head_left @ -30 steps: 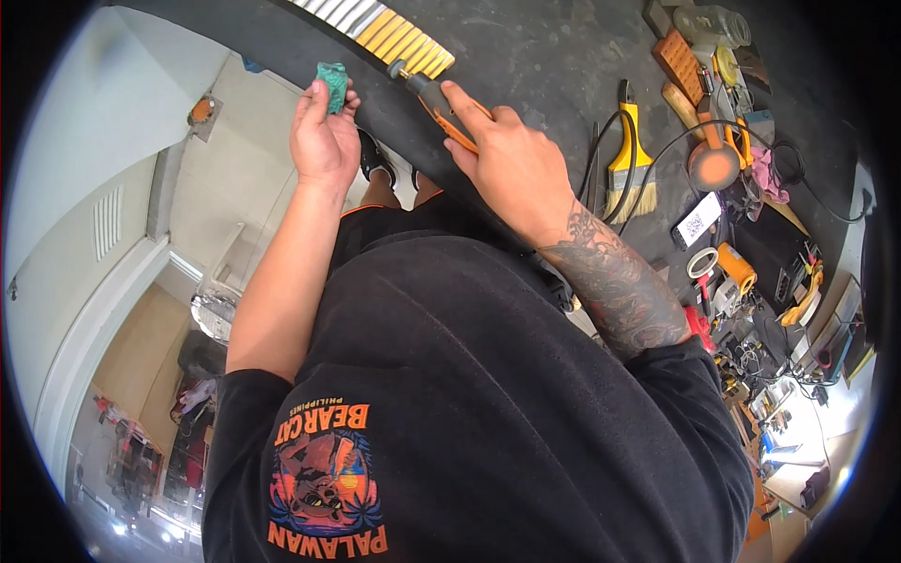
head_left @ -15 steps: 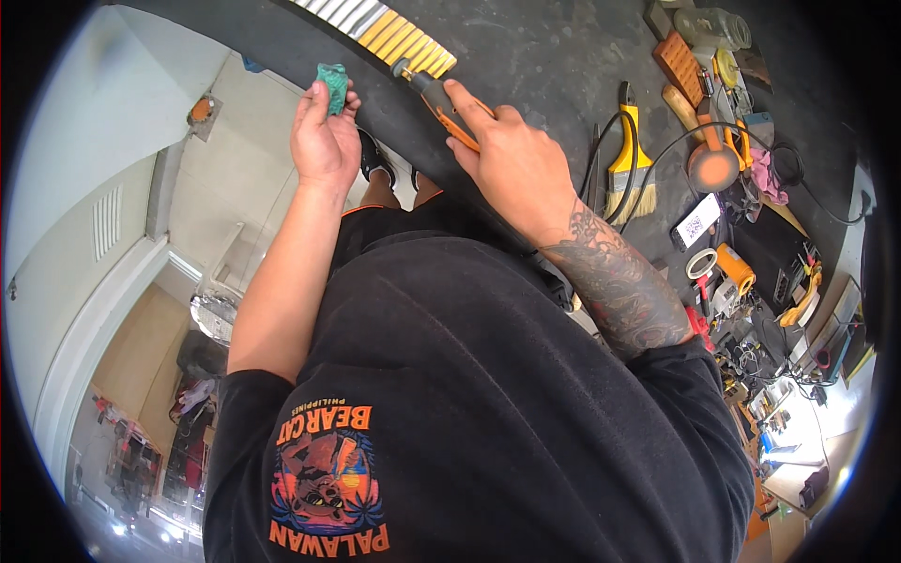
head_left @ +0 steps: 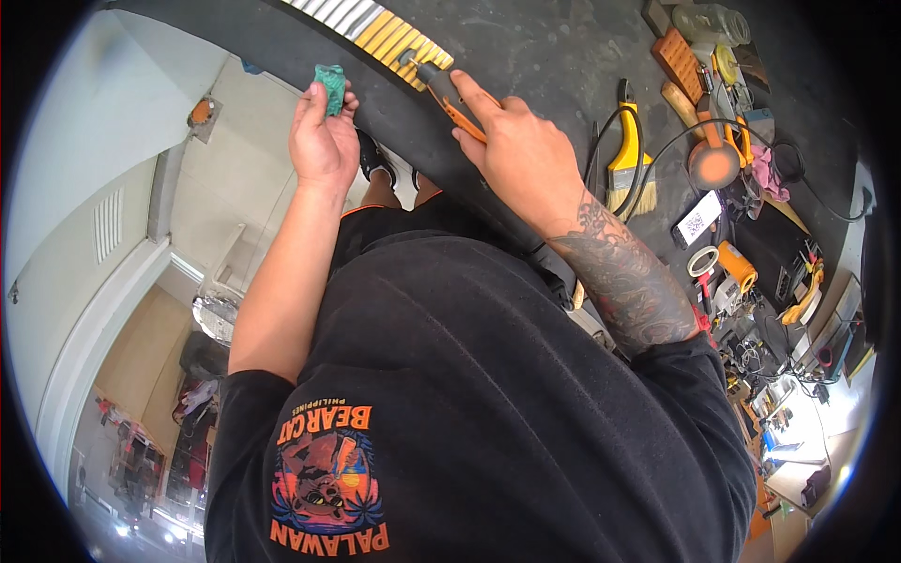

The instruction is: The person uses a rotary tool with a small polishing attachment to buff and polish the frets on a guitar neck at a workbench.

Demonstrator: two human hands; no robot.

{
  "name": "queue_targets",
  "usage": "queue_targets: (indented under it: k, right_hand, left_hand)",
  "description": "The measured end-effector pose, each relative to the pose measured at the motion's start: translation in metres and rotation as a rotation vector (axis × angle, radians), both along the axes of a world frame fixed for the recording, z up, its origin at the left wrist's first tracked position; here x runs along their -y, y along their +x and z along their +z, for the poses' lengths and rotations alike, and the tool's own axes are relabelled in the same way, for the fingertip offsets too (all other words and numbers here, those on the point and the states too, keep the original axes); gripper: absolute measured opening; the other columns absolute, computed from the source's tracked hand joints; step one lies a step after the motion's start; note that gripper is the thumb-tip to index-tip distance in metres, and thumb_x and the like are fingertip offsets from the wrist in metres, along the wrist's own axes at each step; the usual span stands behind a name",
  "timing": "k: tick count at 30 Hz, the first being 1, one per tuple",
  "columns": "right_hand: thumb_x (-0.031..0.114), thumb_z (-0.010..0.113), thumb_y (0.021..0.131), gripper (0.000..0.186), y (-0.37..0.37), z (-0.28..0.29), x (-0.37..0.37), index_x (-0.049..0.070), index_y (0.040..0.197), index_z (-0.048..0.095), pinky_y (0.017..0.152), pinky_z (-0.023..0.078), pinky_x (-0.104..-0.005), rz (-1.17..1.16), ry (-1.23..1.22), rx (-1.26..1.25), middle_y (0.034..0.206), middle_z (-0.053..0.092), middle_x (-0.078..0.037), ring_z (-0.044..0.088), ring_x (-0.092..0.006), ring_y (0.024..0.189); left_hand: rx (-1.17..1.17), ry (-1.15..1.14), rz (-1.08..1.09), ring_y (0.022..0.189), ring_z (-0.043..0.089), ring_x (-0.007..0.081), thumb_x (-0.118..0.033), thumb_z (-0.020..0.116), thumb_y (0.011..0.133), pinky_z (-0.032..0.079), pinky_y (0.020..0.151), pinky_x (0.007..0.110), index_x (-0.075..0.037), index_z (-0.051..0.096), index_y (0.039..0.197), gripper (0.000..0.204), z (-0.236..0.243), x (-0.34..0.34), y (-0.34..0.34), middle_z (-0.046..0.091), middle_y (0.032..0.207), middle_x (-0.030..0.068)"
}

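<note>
My right hand (head_left: 521,145) is wrapped round an orange and black rotary tool (head_left: 454,105). The tool's small round polishing head (head_left: 407,57) lies over the near end of a row of narrow metal strips (head_left: 380,33). Those strips sit side by side on the dark workbench, silvery toward the far left and golden toward the near end. My left hand (head_left: 326,141) is closed on a crumpled green lump (head_left: 330,86), which looks like polishing compound, held up off the bench's edge. What the lump's underside looks like is hidden by the fingers.
Right of the tool lie a yellow-handled paintbrush (head_left: 627,155) and a black cable looping over the bench. Farther right are a glass jar (head_left: 713,25), a reddish block with holes (head_left: 678,64), a phone (head_left: 696,220) and a magnifier (head_left: 702,261). Pale floor (head_left: 225,155) shows at left.
The rotary tool's head has moved slightly up and onto the golden strips, and my right hand has shifted a little right and down. My left hand is nearly still, the green lump still in it.
</note>
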State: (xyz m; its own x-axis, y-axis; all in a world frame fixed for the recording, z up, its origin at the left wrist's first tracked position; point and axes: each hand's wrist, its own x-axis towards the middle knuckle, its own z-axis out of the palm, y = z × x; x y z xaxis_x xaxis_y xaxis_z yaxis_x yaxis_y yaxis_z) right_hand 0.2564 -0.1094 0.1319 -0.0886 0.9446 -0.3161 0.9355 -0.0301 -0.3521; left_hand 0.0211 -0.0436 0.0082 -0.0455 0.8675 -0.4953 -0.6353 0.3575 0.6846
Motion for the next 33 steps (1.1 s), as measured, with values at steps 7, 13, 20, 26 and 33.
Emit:
queue_targets:
  k: [7,13,20,26,33]
  right_hand:
    - [0.029,0.07,0.1,0.064,0.004,0.002,-0.003,0.02,0.158,0.045,0.069,0.063,-0.0479,-0.018,-0.01,0.015,0.097,0.071,-0.02,0.076,-0.04,0.081]
    - [0.03,0.07,0.1,0.063,0.008,0.002,-0.007,0.021,0.158,0.045,0.072,0.063,-0.0486,-0.035,-0.006,0.012,0.098,0.071,-0.021,0.076,-0.0403,0.082]
    - [0.031,0.071,0.1,0.064,0.012,0.001,-0.008,0.022,0.158,0.046,0.072,0.063,-0.0488,-0.036,0.006,0.023,0.098,0.071,-0.02,0.076,-0.0407,0.082]
    - [0.033,0.07,0.1,0.063,0.018,-0.002,-0.012,0.024,0.157,0.047,0.073,0.063,-0.0496,-0.054,0.003,0.045,0.098,0.071,-0.02,0.076,-0.0414,0.084]
    - [0.036,0.07,0.1,0.063,0.027,-0.003,-0.014,0.025,0.158,0.047,0.075,0.062,-0.0511,-0.086,0.028,0.04,0.099,0.072,-0.021,0.075,-0.0437,0.086]
  left_hand:
    - [0.002,-0.008,0.005,0.101,0.063,0.0225,-0.028,0.06,0.11,0.049,0.098,0.038,-0.002,0.061,0.121,0.028,-0.001,0.0,0.0,0.068,0.113,0.0132]
    - [0.0,-0.007,0.008,0.101,0.063,0.0227,-0.028,0.06,0.11,0.049,0.098,0.038,-0.001,0.061,0.121,0.029,-0.001,0.0,0.0,0.068,0.113,0.0133]
    - [0.001,-0.002,0.007,0.101,0.062,0.0229,-0.028,0.06,0.11,0.049,0.098,0.038,-0.001,0.061,0.121,0.03,0.0,0.0,0.0,0.068,0.113,0.0135]
    - [0.001,-0.006,0.016,0.101,0.062,0.0232,-0.028,0.06,0.11,0.049,0.097,0.038,0.0,0.061,0.122,0.03,0.0,0.0,0.0,0.068,0.113,0.0141]
    - [-0.003,-0.017,0.012,0.102,0.062,0.0232,-0.027,0.06,0.111,0.049,0.098,0.039,0.0,0.059,0.124,0.03,0.003,-0.002,0.002,0.067,0.114,0.0144]
